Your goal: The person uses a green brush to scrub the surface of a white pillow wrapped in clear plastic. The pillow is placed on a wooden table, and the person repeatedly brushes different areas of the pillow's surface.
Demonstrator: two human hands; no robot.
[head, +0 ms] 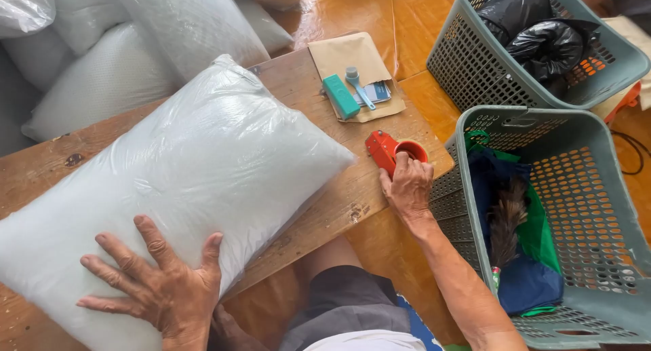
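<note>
The left hand point(159, 290) lies flat with fingers spread on the near end of a plastic-wrapped pillow point(176, 181) that rests across the low wooden table point(325, 208). The right hand point(407, 188) reaches to the table's edge, fingers curled over a red tape dispenser point(386, 149). A grey-green basket point(583, 215) stands just beside it.

We see a pillow point(183, 181) sealed in thin, glossy, crinkled plastic film, lying on a counter point(325, 215) of rough, knotted, matt wood. The tape dispenser point(390, 151) looks like smooth red plastic. The envelope point(352, 56) is matt brown paper. The baskets point(610, 188) are perforated grey-green plastic, one holding shiny black plastic bags point(542, 42). The floor point(352, 8) is glossy varnished wood.
</note>
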